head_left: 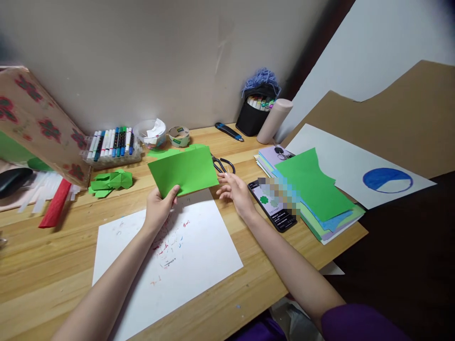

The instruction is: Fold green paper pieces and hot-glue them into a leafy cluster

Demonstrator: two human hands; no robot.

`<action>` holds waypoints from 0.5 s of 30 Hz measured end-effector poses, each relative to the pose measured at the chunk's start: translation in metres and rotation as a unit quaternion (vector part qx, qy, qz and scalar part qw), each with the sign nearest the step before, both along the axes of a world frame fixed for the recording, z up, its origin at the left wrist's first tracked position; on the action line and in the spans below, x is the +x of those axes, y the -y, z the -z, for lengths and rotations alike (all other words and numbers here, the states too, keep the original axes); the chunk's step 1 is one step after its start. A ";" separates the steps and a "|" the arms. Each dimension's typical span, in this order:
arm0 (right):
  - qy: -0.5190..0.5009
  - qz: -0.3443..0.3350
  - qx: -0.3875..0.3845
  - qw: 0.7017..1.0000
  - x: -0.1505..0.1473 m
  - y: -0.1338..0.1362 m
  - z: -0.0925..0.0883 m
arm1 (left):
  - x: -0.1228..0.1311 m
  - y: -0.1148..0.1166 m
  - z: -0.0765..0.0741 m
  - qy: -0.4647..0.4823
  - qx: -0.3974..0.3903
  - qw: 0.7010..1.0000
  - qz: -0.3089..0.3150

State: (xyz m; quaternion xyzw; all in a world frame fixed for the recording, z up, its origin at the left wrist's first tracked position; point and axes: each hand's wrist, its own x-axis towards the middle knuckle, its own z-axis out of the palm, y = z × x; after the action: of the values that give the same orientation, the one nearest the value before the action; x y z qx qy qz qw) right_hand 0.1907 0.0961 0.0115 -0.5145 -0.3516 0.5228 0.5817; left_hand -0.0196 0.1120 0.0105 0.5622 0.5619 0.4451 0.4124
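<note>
A green sheet of paper (185,169) is pinched at its lower edge by my left hand (159,207), thumb on the near face. It is raised above a white sheet (209,241) marked with smears of colour. My right hand (236,193) is beside the paper's right corner, fingers apart and slightly bent, with nothing in it. Behind that hand lie scissors (227,166), their blades hidden by the green paper. A phone (273,203) showing a green clover-like shape rests right of my right hand.
Folded green paper pieces (111,183) and a marker tray (110,144) are at the left. Tape (179,136), a plastic bowl (151,134), a box cutter (229,131) and a pen holder (254,116) stand along the wall. Coloured paper (316,184) is stacked at the right.
</note>
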 end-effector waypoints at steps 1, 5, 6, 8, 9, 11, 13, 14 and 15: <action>-0.007 -0.034 -0.012 0.999 -0.003 0.001 -0.001 | 0.000 0.000 0.000 0.000 -0.011 1.000 0.017; 0.027 -0.049 -0.052 0.997 -0.013 0.005 0.002 | 0.007 0.004 -0.003 0.043 -0.057 0.996 0.049; 0.034 -0.031 -0.051 0.998 -0.015 0.006 0.004 | 0.009 0.006 -0.003 0.064 -0.066 0.994 0.053; 0.039 -0.005 -0.038 0.999 -0.018 0.007 0.007 | 0.013 0.010 -0.004 0.099 -0.083 0.989 0.073; 0.041 -0.002 -0.030 0.999 -0.020 0.007 0.008 | 0.016 0.013 -0.005 0.105 -0.090 0.986 0.088; 0.048 -0.011 -0.020 0.999 -0.022 0.010 0.009 | 0.020 0.017 -0.005 0.101 -0.098 0.984 0.111; 0.062 -0.017 -0.016 0.998 -0.025 0.012 0.010 | 0.023 0.020 -0.005 0.094 -0.101 0.983 0.119; 0.070 -0.016 -0.015 0.997 -0.027 0.013 0.010 | 0.024 0.021 -0.005 0.090 -0.103 0.984 0.117; 0.079 -0.014 -0.013 0.997 -0.028 0.014 0.010 | 0.024 0.021 -0.005 0.084 -0.105 0.985 0.111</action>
State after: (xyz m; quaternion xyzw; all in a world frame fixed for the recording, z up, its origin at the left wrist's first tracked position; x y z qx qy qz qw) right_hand 0.1630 0.0821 0.0019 -0.5566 -0.3963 0.4931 0.5385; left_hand 0.0048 0.0907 0.0153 0.5352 0.5030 0.3808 0.5617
